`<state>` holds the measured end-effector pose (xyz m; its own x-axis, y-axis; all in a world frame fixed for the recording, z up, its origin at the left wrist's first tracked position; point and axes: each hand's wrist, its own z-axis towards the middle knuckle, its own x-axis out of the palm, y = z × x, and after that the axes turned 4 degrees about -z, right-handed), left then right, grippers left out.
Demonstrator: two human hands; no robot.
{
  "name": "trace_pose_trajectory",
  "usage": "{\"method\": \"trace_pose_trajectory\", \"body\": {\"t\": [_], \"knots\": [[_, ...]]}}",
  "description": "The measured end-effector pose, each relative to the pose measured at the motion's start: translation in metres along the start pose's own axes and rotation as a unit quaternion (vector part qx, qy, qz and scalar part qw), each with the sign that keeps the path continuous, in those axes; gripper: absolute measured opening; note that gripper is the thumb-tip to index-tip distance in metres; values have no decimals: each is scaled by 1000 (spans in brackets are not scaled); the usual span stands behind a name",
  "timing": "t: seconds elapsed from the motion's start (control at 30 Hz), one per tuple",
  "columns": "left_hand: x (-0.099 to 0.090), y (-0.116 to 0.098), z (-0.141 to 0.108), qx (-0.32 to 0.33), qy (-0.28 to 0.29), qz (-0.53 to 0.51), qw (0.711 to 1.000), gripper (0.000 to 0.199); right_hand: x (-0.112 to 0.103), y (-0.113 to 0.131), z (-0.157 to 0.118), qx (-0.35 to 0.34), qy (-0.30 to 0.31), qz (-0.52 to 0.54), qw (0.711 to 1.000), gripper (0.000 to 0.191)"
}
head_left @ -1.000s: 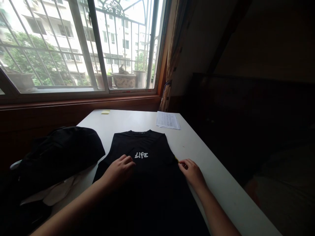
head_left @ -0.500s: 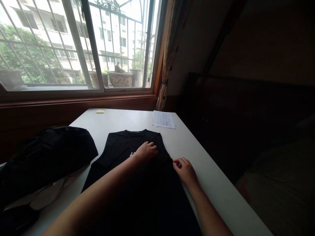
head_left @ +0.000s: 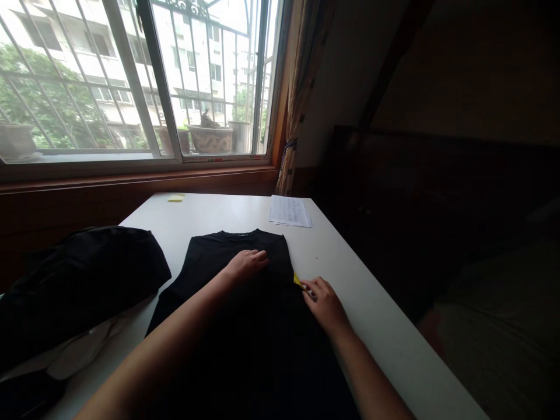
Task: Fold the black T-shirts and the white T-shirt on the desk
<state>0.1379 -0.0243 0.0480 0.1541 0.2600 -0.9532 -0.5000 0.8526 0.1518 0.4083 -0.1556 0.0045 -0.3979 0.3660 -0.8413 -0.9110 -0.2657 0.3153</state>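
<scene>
1. At the left of the frame, a black bundle (head_left: 87, 274) lies heaped over some pale cloth (head_left: 87, 344), near the shirt's edge. If it slumped inward, it could push against the garment and wrinkle it.

2. Beyond it, a yellow note (head_left: 176, 198) sits near the far edge of the white table (head_left: 371, 315), well apart from the work.

3. The black shirt (head_left: 262, 332) is spread across the lower centre, its neckline facing the window. Its thin-looking cloth would probably drag out of line if either hand pulled.

4. The left hand (head_left: 249, 263) is over the upper chest, fingers curled down; whether they grip anything cannot be told. Pressing while sliding sideways could bunch the cloth beneath.

5. Right of centre, papers (head_left: 290, 211) lie farther back, clear of both hands.

6. Beside the shirt's right edge, the right hand (head_left: 306, 289) appears to pinch a yellow strip (head_left: 297, 280) between thumb and fingers; whether cloth is caught too is unclear. A loose pinch could let the strip slip beneath the shirt.
</scene>
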Motion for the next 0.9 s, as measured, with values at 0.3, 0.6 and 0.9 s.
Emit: {"method": "trace_pose_trajectory", "body": {"t": [0.3, 0.6, 0.9], "knots": [[1, 0, -2, -4, -18, -28, 999, 14, -19, -5, -2, -51, 46, -20, 997, 34], [16, -31, 15, 33, -18, -117, 992, 38, -22, 1, -2, -41, 56, -48, 996, 36], [42, -48, 38, -11, 69, -192, 979, 49, -22, -4, 0, -58, 72, -77, 993, 36]]}}
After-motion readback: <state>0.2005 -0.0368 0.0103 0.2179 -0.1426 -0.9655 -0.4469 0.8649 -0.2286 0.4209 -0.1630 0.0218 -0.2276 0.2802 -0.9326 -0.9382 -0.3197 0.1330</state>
